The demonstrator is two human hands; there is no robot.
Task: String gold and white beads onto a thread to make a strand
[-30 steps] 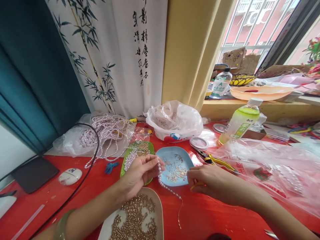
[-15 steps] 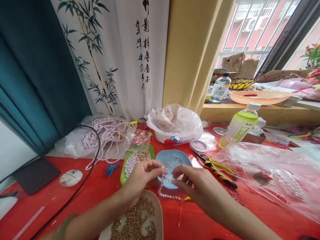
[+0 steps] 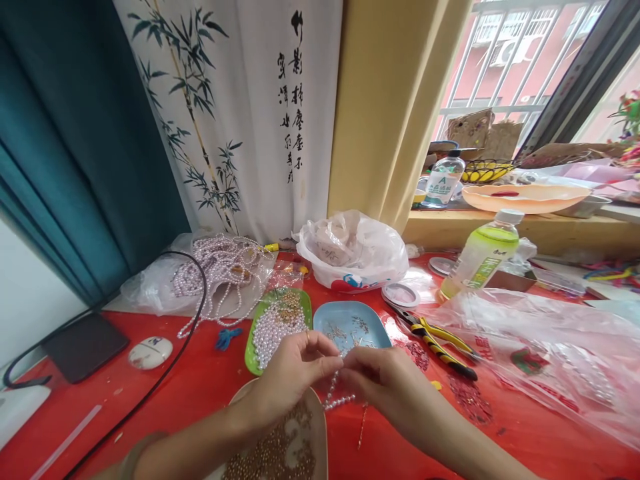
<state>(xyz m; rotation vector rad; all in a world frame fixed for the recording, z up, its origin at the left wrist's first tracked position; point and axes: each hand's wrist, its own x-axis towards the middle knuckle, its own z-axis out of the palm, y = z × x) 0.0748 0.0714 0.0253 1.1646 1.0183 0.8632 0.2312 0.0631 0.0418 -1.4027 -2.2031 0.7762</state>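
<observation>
My left hand point(image 3: 306, 368) pinches a strand of small pearl beads point(image 3: 341, 401) between thumb and fingers. The strand hangs in a loop below the fingertips, and a thin fine chain point(image 3: 362, 427) dangles near its end. Against the left fingertips, my right hand point(image 3: 384, 381) is closed in a pinch; whatever it grips is hidden. Just beyond both hands lies a blue tray point(image 3: 326, 315) with small metal findings. A green tray point(image 3: 249, 348) of pearl and gold beads is beyond the left hand. Partly under the left forearm sits a beige tray point(image 3: 325, 437) of gold beads.
Yellow-black pliers point(image 3: 440, 348) lie to the right, beside a clear plastic bag point(image 3: 545, 333) and a drink bottle point(image 3: 483, 253). Bead strings point(image 3: 215, 267) spill from a bag at back left. A black cable point(image 3: 200, 300) crosses the left side.
My right hand has moved in from over the blue tray to meet the left fingertips, its fingers now closed. The bead strand has drawn up and hangs shorter. The view has shifted slightly.
</observation>
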